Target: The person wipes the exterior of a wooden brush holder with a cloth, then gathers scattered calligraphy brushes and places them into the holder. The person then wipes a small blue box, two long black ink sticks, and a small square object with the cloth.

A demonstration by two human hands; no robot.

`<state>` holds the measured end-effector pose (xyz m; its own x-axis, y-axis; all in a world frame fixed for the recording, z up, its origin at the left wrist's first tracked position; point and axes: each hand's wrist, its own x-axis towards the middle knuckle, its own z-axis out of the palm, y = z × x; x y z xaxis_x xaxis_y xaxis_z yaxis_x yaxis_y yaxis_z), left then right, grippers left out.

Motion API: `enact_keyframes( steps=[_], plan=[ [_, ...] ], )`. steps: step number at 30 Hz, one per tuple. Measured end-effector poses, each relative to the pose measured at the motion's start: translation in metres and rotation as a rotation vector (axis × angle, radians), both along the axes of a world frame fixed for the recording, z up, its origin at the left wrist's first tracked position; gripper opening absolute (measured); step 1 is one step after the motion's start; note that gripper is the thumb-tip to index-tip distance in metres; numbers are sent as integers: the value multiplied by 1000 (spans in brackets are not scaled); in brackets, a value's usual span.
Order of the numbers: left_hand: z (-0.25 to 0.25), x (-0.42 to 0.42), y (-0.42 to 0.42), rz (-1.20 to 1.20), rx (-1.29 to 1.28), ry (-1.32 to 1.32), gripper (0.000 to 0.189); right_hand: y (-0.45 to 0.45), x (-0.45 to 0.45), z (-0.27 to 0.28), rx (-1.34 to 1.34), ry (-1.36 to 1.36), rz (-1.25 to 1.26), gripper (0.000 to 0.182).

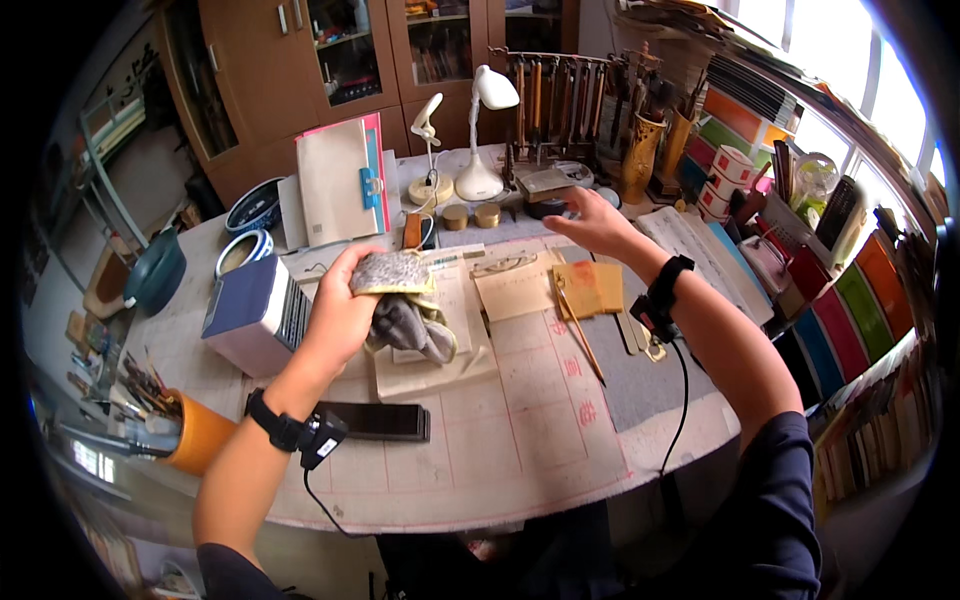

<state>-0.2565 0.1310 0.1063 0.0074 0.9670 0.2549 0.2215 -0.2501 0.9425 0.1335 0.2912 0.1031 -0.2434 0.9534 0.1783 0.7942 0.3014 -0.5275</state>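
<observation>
My left hand (341, 307) grips a grey cloth with yellow edging (405, 319), which hangs over some papers on the desk. My right hand (589, 221) reaches over the back of the desk, its fingers apart, beside a stone-like block with a flat top (546, 182); whether a fingertip touches it, I cannot tell. A dark round dish (545, 209) sits just under the block. In front of that hand lie eyeglasses (504, 264), yellow paper pads (587, 289) and a thin brush (581, 330).
Near my left forearm are a dark phone-like slab (382, 421), a blue-topped box (244, 300) and an orange brush pot (196, 431). A white desk lamp (480, 180), two small brass tins (472, 217) and a hanging brush rack (559, 56) stand at the back. Books line the right side.
</observation>
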Motion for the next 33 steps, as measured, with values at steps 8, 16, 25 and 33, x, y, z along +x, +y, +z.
enact_keyframes(
  steps=[8,16,25,33],
  plan=[
    [-16,-25,-4,23,-65,90,43,123,-36,-61,143,-247,-386,127],
    [-22,-27,-23,-56,-164,177,41,161,-46,-105,200,-150,-462,128],
    [-15,-19,-36,-48,-123,121,43,98,-4,-94,318,-42,-164,132],
    [-11,-2,-91,-63,-84,12,49,-120,14,-73,263,73,431,129]
  ],
)
